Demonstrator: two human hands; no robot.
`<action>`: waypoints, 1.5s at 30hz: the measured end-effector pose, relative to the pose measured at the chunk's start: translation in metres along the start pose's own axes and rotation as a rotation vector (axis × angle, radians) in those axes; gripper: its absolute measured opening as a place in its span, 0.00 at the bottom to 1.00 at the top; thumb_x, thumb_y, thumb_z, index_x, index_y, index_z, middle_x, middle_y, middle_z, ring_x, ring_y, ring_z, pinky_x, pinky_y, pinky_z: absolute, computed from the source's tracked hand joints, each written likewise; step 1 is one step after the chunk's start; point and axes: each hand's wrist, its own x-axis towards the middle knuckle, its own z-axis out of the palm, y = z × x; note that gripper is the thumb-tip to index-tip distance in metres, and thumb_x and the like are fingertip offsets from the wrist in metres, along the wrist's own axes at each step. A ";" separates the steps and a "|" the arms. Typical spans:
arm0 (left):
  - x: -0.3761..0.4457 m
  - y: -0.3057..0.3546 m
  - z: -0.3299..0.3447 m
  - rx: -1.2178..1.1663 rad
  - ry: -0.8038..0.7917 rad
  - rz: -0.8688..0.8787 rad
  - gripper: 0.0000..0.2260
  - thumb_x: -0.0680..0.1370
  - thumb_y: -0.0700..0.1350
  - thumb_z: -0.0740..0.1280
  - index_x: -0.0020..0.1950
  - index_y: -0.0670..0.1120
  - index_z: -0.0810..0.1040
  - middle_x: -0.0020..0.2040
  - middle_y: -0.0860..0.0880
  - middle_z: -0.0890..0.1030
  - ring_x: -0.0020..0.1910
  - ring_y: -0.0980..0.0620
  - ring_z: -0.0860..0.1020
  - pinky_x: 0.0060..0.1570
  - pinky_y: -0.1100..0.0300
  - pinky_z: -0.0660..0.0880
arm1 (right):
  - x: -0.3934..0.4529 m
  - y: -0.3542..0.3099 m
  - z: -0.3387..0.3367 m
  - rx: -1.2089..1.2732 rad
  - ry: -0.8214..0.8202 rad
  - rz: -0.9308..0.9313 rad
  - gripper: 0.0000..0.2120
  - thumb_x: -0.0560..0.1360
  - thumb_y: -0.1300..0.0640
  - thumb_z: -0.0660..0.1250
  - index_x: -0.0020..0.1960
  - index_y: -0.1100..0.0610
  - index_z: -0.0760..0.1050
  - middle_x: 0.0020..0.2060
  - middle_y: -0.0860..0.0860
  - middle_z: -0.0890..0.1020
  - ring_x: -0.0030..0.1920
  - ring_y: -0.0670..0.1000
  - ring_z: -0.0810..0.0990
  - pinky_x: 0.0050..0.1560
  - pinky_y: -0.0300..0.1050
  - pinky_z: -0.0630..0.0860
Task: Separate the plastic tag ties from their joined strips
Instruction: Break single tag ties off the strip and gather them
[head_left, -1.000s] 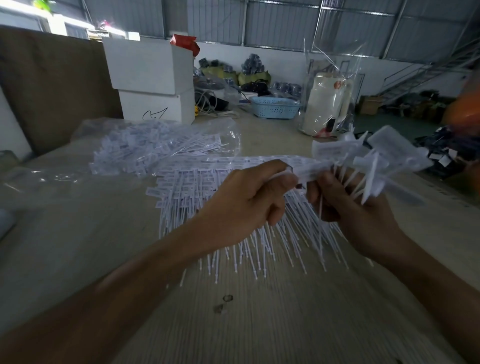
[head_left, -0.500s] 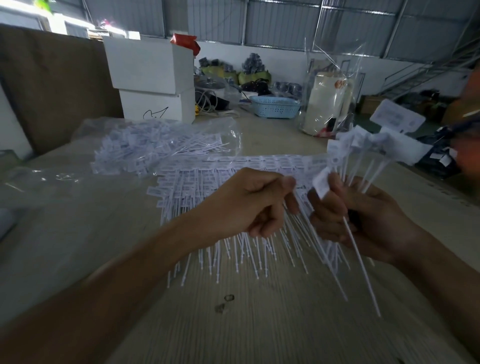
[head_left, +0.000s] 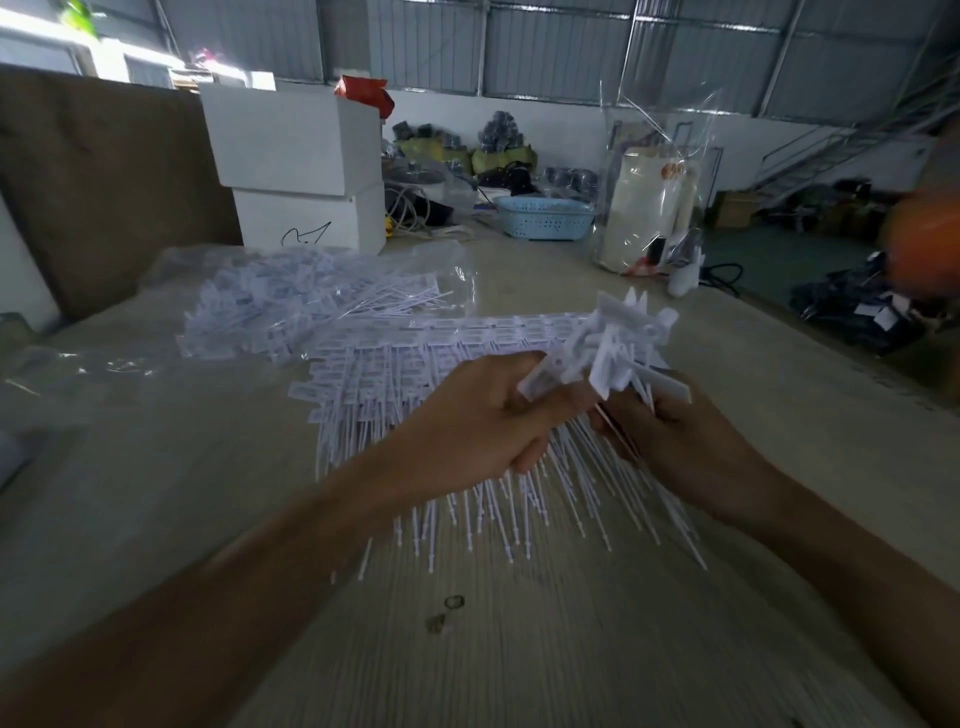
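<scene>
White plastic tag ties (head_left: 415, 395) fill the middle of the head view: joined strips lie on the pale wooden table (head_left: 545, 649), their flat printed label heads lined up in rows toward the top and their thin tails fanning down toward the lower centre of the frame, each tail ending in a small barbed tip. Right of centre, the left hand (head_left: 478, 421) has its fingers curled, pinching the end of a strip by its label heads, while the right hand (head_left: 675, 441) just beside it grips a loose bundle of separated ties (head_left: 618, 343), whose label heads stick up and out at mixed angles above its fingers. The two hands are close together, nearly touching, with motion blur on the bundle. At the left of the frame, a clear plastic bag (head_left: 291, 301) holding more white ties lies on the table, touching the upper edge of the spread strips. Behind it, two stacked white boxes (head_left: 301, 176) stand in the upper left. A light blue perforated basket (head_left: 543, 217) sits upper centre, with a tall clear bag holding a cream roll (head_left: 649, 208) to its right.
</scene>
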 end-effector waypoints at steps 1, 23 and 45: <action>-0.001 0.000 0.000 0.023 0.032 0.014 0.17 0.80 0.60 0.62 0.42 0.48 0.77 0.26 0.49 0.79 0.21 0.58 0.73 0.27 0.71 0.69 | 0.001 0.002 0.001 0.007 -0.003 -0.019 0.21 0.80 0.42 0.58 0.35 0.55 0.72 0.26 0.46 0.72 0.27 0.44 0.67 0.30 0.34 0.63; 0.005 -0.001 -0.011 -0.097 0.229 -0.016 0.19 0.80 0.63 0.53 0.55 0.50 0.74 0.45 0.49 0.81 0.37 0.48 0.81 0.31 0.60 0.75 | 0.006 0.008 -0.002 -0.114 -0.009 -0.165 0.14 0.83 0.53 0.61 0.39 0.49 0.73 0.30 0.36 0.75 0.31 0.38 0.73 0.35 0.28 0.66; 0.010 0.011 0.011 0.785 0.527 0.472 0.20 0.80 0.58 0.63 0.40 0.45 0.82 0.40 0.47 0.78 0.38 0.48 0.75 0.32 0.54 0.74 | 0.000 0.015 0.011 -0.205 -0.134 -0.201 0.12 0.83 0.54 0.60 0.49 0.60 0.78 0.32 0.50 0.80 0.30 0.48 0.77 0.32 0.45 0.73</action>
